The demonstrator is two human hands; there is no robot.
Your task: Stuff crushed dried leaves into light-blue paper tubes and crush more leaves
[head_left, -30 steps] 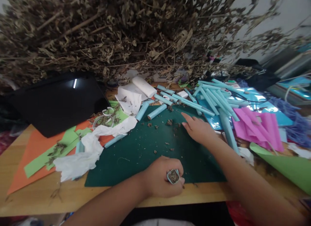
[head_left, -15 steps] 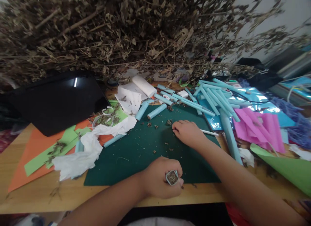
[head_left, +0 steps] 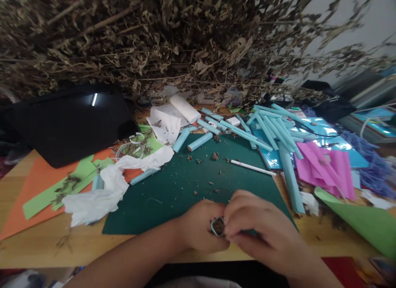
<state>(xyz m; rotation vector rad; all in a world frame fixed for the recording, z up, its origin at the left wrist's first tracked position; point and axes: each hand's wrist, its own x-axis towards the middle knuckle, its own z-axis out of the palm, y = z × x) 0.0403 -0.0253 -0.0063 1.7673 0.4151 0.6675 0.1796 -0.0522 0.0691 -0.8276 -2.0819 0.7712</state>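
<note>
Low in the centre of the frame, the left hand (head_left: 201,228) is curled around a small light-blue paper tube (head_left: 218,226), its open end facing the camera and packed with dark crumbled dried leaf. The right hand (head_left: 260,234) closes in from the right, fingertips pinched at the tube's mouth, though whether they hold a pinch of leaf cannot be told. That tube looks featherlight and soft-walled; it would likely crush under a hard squeeze and spill if tipped, so a loose wrap around its middle, mouth up, seems the safest hold. Both hands hover over the near edge of the dark green cutting mat (head_left: 173,197) on the wooden table (head_left: 37,246). Above them on the mat lie leaf crumbs and a thin white stick (head_left: 252,167); more blue tubes (head_left: 269,131) pile up at upper right, crumpled white tissue (head_left: 99,197) at left, dried branches (head_left: 154,40) fill the top. No brand, label or writing is readable anywhere.
</note>
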